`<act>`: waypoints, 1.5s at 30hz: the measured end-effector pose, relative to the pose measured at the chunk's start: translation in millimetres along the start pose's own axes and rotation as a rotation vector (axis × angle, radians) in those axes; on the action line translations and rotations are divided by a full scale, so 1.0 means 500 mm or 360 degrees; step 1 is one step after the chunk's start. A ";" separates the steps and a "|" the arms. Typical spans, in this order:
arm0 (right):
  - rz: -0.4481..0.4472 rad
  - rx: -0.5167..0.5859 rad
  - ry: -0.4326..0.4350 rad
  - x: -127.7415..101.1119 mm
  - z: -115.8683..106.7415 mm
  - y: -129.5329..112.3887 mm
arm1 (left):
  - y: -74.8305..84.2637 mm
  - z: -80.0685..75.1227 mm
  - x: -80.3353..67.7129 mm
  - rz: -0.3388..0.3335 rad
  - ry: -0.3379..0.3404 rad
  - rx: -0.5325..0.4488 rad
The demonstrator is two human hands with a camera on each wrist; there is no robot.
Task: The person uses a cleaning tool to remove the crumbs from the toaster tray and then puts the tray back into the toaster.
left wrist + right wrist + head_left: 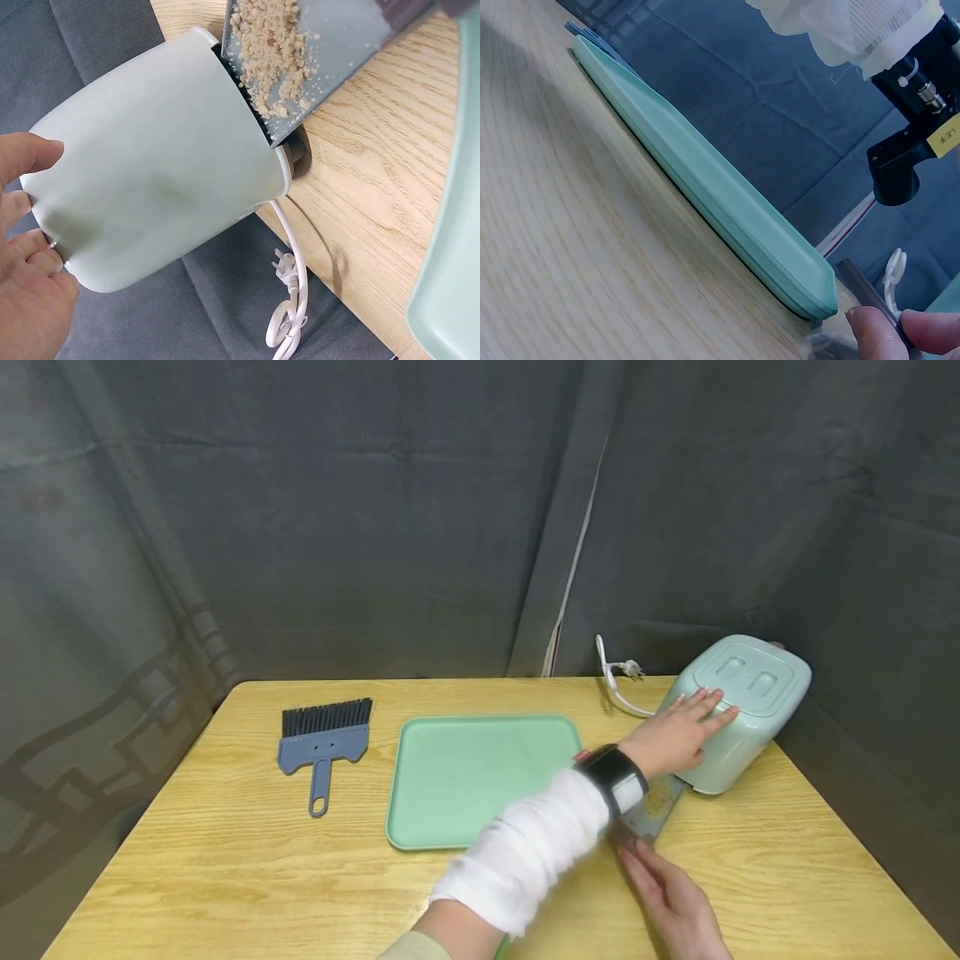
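Mint-green toaster (pixel 738 710) sits tilted at the table's (pixel 225 860) right edge, left hand (pixel 678 731) flat with a spread grip on its side, right hand (pixel 675 902) pinching the crumb tray (pixel 315 60); best drawn out level so crumbs (pixel 270 45) stay on.

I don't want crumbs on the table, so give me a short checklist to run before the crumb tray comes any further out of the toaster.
1. Left hand steadies the toaster: ok, straight fingers press on its tilted body.
2. Right hand has the crumb tray: ok, fingertips pinch its near end.
3. Crumbs sit on the crumb tray: ok, none seen on the wood.
4. Crumb tray fully out: not ok, its far end is inside the slot.
5. Green tray close by: ok, beside the toaster.
6. Cord unplugged: ok, plug lies loose.
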State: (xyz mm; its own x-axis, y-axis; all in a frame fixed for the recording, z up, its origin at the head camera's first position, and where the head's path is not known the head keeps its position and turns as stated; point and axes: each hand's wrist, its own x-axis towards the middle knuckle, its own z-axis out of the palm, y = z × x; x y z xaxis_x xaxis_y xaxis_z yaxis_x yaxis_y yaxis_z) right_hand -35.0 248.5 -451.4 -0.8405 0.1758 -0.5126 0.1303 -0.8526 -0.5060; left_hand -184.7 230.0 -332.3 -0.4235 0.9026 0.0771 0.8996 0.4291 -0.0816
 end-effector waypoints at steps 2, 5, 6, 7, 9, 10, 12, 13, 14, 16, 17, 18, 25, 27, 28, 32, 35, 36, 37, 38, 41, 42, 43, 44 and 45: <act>-0.0013 -0.0034 0.0003 0.000 0.000 0.002 | 0.000 0.001 0.001 -0.0006 -0.0007 -0.0004; -0.0010 -0.0023 0.0009 -0.003 -0.001 0.005 | 0.001 0.001 0.000 -0.0008 -0.0006 -0.0007; -0.0004 -0.0006 0.0012 -0.004 -0.001 0.006 | 0.001 0.001 0.000 -0.0007 -0.0006 -0.0005; -0.0001 0.0002 0.0008 -0.005 -0.001 0.007 | 0.001 0.001 0.000 -0.0006 -0.0007 -0.0003; -0.0003 0.0017 0.0004 -0.009 -0.001 0.010 | 0.001 0.001 -0.001 -0.0006 -0.0011 -0.0001; -0.0005 0.0014 -0.0001 -0.011 0.000 0.012 | 0.001 0.001 -0.001 -0.0006 -0.0012 0.0003; -0.0013 0.0009 -0.0009 -0.014 0.001 0.015 | 0.001 0.000 -0.001 -0.0007 -0.0018 0.0007; -0.0018 -0.0006 -0.0015 -0.016 0.002 0.017 | 0.001 0.000 0.000 -0.0009 -0.0022 0.0006; -0.0021 -0.0015 -0.0017 -0.017 0.002 0.018 | 0.001 0.000 0.000 -0.0010 -0.0025 0.0006; -0.0028 -0.0057 -0.0004 -0.017 0.003 0.020 | -0.001 0.000 0.001 -0.0011 -0.0030 0.0007; -0.0033 -0.0089 -0.0003 -0.017 0.004 0.021 | -0.003 0.000 0.002 -0.0012 -0.0034 0.0005; -0.0036 -0.0119 0.0003 -0.016 0.005 0.022 | -0.005 0.000 0.003 -0.0011 -0.0039 0.0004; -0.0040 -0.0297 0.0035 -0.014 0.009 0.023 | -0.029 0.013 0.002 0.0058 -0.0032 -0.0066; -0.0024 -0.0336 0.0028 -0.015 0.012 0.019 | -0.041 0.014 -0.003 0.0074 -0.0017 -0.0114; -0.0014 -0.0353 0.0020 -0.015 0.013 0.016 | -0.048 0.011 -0.006 0.0080 -0.0011 -0.0128; 0.0035 -0.0443 0.0004 -0.014 0.022 0.004 | -0.093 -0.006 -0.034 0.0035 0.0101 -0.0189; 0.0075 -0.0509 -0.0006 -0.009 0.032 -0.005 | -0.145 -0.019 -0.076 -0.0058 0.0221 -0.0250; 0.0087 -0.0518 -0.0007 -0.006 0.035 -0.008 | -0.165 -0.022 -0.094 -0.0091 0.0264 -0.0273; 0.0100 -0.0530 -0.0008 -0.004 0.039 -0.011 | -0.185 -0.025 -0.113 -0.0137 0.0295 -0.0304; 0.0115 -0.0545 -0.0017 -0.001 0.041 -0.015 | -0.206 -0.027 -0.134 -0.0186 0.0318 -0.0334; 0.0160 -0.0575 -0.0030 0.006 0.048 -0.028 | -0.271 -0.027 -0.204 -0.0353 0.0389 -0.0410; 0.0173 -0.0585 -0.0036 0.008 0.049 -0.034 | -0.291 -0.026 -0.228 -0.0411 0.0408 -0.0426; 0.0191 -0.0595 -0.0053 0.010 0.050 -0.039 | -0.310 -0.024 -0.253 -0.0471 0.0429 -0.0441; 0.0199 -0.0609 -0.0072 0.012 0.051 -0.044 | -0.329 -0.021 -0.277 -0.0526 0.0444 -0.0447; 0.0205 -0.0621 -0.0081 0.014 0.053 -0.049 | -0.346 -0.019 -0.301 -0.0580 0.0457 -0.0455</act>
State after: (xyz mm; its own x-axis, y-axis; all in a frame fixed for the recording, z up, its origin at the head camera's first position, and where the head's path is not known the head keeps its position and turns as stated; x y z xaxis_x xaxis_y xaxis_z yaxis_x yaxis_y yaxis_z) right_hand -58.1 257.7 -424.3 -0.8279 0.0466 -0.5589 0.4177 -0.6139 -0.6698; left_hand -275.7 19.6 -320.4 -0.7034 0.6339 0.3215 0.7099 0.6499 0.2715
